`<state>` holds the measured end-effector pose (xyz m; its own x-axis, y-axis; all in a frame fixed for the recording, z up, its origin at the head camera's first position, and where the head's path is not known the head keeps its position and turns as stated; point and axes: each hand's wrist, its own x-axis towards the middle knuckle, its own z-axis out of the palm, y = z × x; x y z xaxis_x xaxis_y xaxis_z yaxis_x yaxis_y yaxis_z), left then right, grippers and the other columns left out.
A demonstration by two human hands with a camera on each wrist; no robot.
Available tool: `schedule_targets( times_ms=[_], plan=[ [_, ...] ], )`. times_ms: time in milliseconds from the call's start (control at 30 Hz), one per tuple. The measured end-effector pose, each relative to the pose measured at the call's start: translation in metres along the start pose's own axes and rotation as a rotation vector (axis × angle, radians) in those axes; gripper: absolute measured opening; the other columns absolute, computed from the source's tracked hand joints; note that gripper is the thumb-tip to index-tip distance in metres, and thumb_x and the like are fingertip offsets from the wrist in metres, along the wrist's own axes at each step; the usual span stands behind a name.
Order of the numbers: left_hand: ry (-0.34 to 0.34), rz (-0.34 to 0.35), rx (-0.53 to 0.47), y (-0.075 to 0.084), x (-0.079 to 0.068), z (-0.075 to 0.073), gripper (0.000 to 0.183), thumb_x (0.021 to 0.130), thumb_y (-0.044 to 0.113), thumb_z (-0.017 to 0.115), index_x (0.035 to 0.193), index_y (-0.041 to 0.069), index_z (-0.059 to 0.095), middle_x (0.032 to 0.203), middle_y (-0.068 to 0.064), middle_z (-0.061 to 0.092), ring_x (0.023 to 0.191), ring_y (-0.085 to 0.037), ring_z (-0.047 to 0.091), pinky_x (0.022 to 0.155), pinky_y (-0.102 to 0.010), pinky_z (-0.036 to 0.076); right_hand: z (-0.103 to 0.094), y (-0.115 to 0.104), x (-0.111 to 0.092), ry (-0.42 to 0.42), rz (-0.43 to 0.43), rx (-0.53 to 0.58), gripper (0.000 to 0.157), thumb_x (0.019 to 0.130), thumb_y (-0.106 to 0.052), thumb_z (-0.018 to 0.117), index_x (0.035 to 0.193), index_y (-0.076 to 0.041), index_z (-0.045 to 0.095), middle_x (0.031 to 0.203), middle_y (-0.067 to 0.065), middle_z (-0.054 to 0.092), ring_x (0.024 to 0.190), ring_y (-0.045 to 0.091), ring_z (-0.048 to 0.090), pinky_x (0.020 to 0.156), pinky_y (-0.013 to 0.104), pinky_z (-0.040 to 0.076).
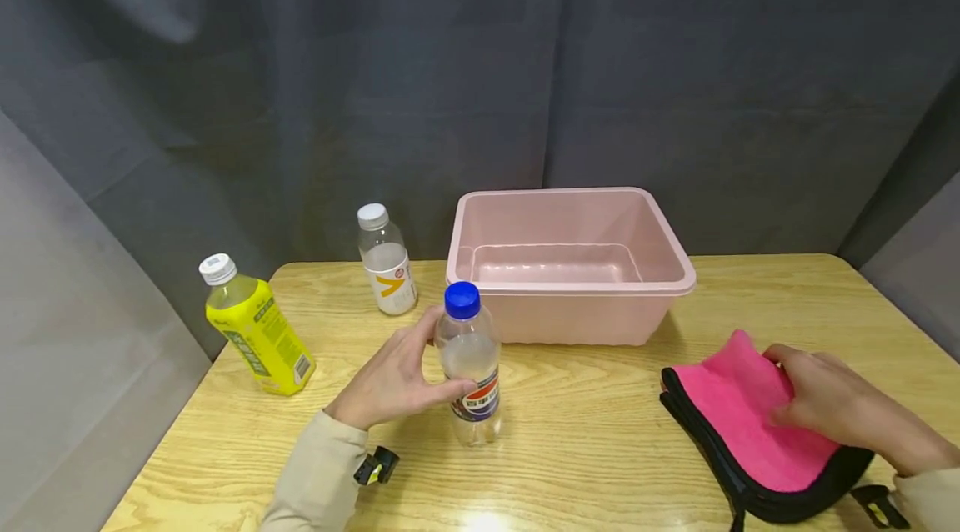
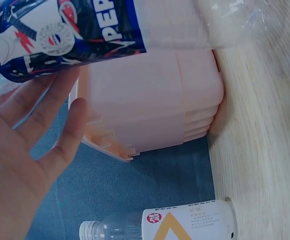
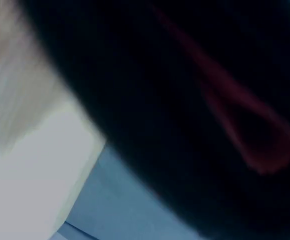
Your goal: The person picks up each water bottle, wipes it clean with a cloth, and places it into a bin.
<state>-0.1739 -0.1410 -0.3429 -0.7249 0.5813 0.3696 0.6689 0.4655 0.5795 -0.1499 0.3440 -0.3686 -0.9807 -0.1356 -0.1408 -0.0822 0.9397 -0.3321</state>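
Observation:
A clear plastic bottle with a blue cap stands upright in front of the pink basin. My left hand holds it from the left, thumb across the front and fingers reaching behind. Its blue Pepsi label shows large in the left wrist view, with the fingers partly hidden behind the bottle. At the right, my right hand grips a folded pink cloth with black edging, and the cloth rises to a peak by the fingers. Dark, blurred cloth fills most of the right wrist view, where that hand's fingers do not show.
The pink basin sits at the back of the wooden table. Left of it stands a clear bottle with a white cap. Farther left is a yellow-labelled bottle. A dark curtain hangs behind.

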Motion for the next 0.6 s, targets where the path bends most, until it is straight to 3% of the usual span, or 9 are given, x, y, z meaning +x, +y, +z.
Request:
schedule_targets(
  times_ms=[133, 267, 333, 400, 500, 600],
  plan=[
    [0.009, 0.004, 0.009, -0.001, -0.001, 0.000, 0.068, 0.082, 0.025, 0.084, 0.135, 0.006, 0.045, 0.114, -0.010, 0.070, 0.098, -0.022, 0.067, 0.083, -0.040, 0.058, 0.005, -0.012, -0.002, 0.222, -0.089, -0.007, 0.046, 0.071, 0.005, 0.081, 0.105, 0.020, 0.053, 0.077, 0.013, 0.059, 0.065, 0.025, 0.053, 0.054, 0.037, 0.047],
    [0.011, 0.013, 0.011, -0.003, 0.000, 0.001, 0.065, 0.083, 0.025, 0.084, 0.132, 0.007, 0.046, 0.113, -0.009, 0.070, 0.097, -0.022, 0.067, 0.082, -0.040, 0.058, 0.016, -0.025, -0.001, 0.487, -0.171, -0.069, 0.046, 0.065, 0.006, 0.085, 0.101, 0.016, 0.059, 0.083, 0.024, 0.063, 0.067, 0.035, 0.060, 0.057, 0.053, 0.054],
    [0.012, 0.015, 0.007, -0.003, 0.000, 0.001, 0.065, 0.083, 0.025, 0.084, 0.133, 0.007, 0.046, 0.113, -0.009, 0.070, 0.097, -0.021, 0.067, 0.082, -0.039, 0.058, 0.022, -0.031, -0.001, 0.541, -0.207, -0.101, 0.049, 0.062, 0.004, 0.089, 0.102, 0.014, 0.061, 0.090, 0.028, 0.064, 0.075, 0.040, 0.063, 0.064, 0.060, 0.055],
    [0.013, 0.015, 0.005, -0.003, 0.000, 0.001, 0.065, 0.082, 0.025, 0.084, 0.133, 0.007, 0.046, 0.113, -0.009, 0.070, 0.097, -0.021, 0.067, 0.082, -0.039, 0.058, 0.029, -0.034, 0.000, 0.519, -0.242, -0.116, 0.050, 0.062, 0.001, 0.091, 0.102, 0.012, 0.063, 0.092, 0.025, 0.064, 0.080, 0.040, 0.063, 0.067, 0.060, 0.056],
    [0.012, 0.013, 0.001, -0.003, 0.000, 0.001, 0.066, 0.083, 0.025, 0.084, 0.134, 0.007, 0.046, 0.113, -0.008, 0.070, 0.097, -0.021, 0.067, 0.082, -0.039, 0.058, 0.035, -0.035, 0.000, 0.362, -0.294, -0.099, 0.052, 0.067, -0.010, 0.094, 0.107, 0.009, 0.068, 0.094, 0.015, 0.063, 0.082, 0.031, 0.058, 0.067, 0.046, 0.055],
    [0.012, 0.005, -0.005, -0.002, 0.000, 0.000, 0.067, 0.082, 0.025, 0.084, 0.135, 0.007, 0.046, 0.114, -0.008, 0.070, 0.098, -0.021, 0.067, 0.083, -0.040, 0.058, 0.039, -0.028, -0.002, 0.212, -0.375, -0.027, 0.058, 0.069, -0.022, 0.094, 0.117, 0.003, 0.071, 0.107, 0.014, 0.060, 0.092, 0.031, 0.054, 0.070, 0.043, 0.050]
  ],
)
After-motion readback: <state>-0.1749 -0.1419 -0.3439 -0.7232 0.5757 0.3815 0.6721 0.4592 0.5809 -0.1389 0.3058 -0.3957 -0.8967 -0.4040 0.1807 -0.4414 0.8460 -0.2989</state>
